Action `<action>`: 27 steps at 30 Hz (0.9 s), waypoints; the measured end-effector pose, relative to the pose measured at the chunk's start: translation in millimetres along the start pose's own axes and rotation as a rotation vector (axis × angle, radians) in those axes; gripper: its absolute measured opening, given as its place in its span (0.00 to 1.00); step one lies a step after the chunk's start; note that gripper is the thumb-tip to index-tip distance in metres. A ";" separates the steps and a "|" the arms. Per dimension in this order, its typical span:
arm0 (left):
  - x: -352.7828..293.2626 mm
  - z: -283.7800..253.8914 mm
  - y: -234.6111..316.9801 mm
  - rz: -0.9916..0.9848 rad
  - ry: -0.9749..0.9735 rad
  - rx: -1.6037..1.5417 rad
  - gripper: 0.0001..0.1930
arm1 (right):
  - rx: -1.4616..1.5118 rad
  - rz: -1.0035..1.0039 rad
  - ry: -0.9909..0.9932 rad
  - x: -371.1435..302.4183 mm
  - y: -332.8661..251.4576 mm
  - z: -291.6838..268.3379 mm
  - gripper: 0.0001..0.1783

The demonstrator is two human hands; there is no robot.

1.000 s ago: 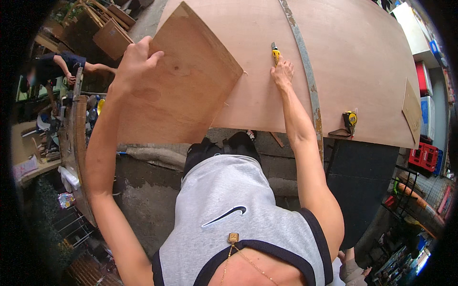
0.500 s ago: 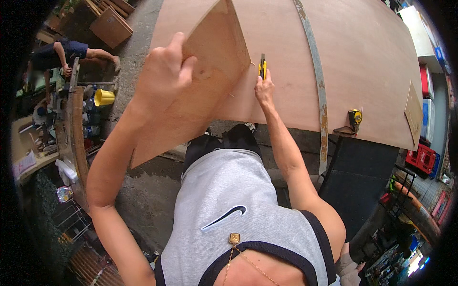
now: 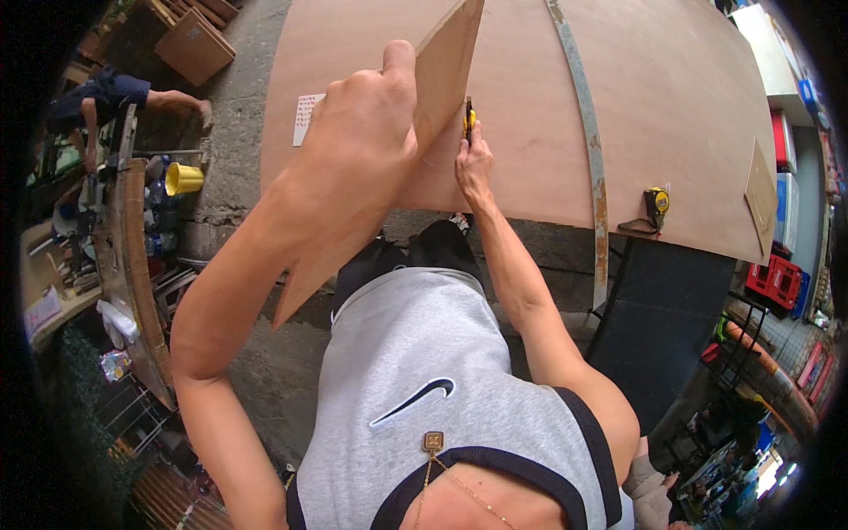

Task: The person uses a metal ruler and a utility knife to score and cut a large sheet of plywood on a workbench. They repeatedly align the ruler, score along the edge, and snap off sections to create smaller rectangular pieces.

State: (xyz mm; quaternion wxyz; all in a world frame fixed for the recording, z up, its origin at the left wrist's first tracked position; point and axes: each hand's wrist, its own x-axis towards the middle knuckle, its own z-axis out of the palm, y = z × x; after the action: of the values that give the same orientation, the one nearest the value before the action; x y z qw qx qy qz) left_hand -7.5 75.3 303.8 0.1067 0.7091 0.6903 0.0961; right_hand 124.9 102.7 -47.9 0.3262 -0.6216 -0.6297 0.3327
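My left hand [image 3: 367, 115] grips a cut plywood panel [image 3: 446, 71], holding it tilted up nearly on edge above a large plywood sheet [image 3: 526, 97]. The panel's lower end hangs past the sheet's near edge, beside my torso. My right hand [image 3: 474, 168] is closed around a yellow and black utility knife [image 3: 469, 119], which points away from me close to the panel's right edge. Right of that hand, a long worn metal strip [image 3: 589, 132] lies across the sheet and sticks out over its near edge. A tape measure [image 3: 655, 203] rests farther right.
A pointed plywood offcut [image 3: 760, 199] lies at the sheet's right edge. Below it stand a black flat surface [image 3: 658, 309] and a red case [image 3: 776, 287]. On the left are a yellow bucket [image 3: 184, 179], a wooden bench [image 3: 137, 238] and another person [image 3: 124, 93].
My left hand has swung the panel rightward and turned it more edge-on, uncovering a white printed label on the sheet. My right hand with the knife has shifted slightly left.
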 end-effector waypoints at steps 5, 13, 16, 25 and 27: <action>2.3 0.0 3.7 0.003 -0.009 0.012 0.12 | -0.022 0.000 0.022 -3.8 -4.6 2.8 0.30; 1.3 6.7 -1.0 0.033 0.042 -0.036 0.12 | -0.175 0.093 -0.097 -8.5 -15.8 10.8 0.31; 1.4 10.2 -3.8 0.032 0.042 -0.064 0.12 | -0.199 0.064 -0.070 -9.1 -13.0 15.9 0.31; 3.7 6.7 1.2 0.032 0.039 0.025 0.14 | -0.229 0.003 -0.036 -25.7 -2.9 24.7 0.30; 2.3 8.3 -0.1 0.030 0.051 0.016 0.14 | -0.184 0.000 -0.004 -23.2 -1.5 25.3 0.31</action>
State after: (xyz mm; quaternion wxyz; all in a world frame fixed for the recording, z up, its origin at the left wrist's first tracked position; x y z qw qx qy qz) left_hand -5.2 77.5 295.8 0.0820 0.7174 0.6830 0.1104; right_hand 103.5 79.1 -61.0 0.2665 -0.6483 -0.6582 0.2749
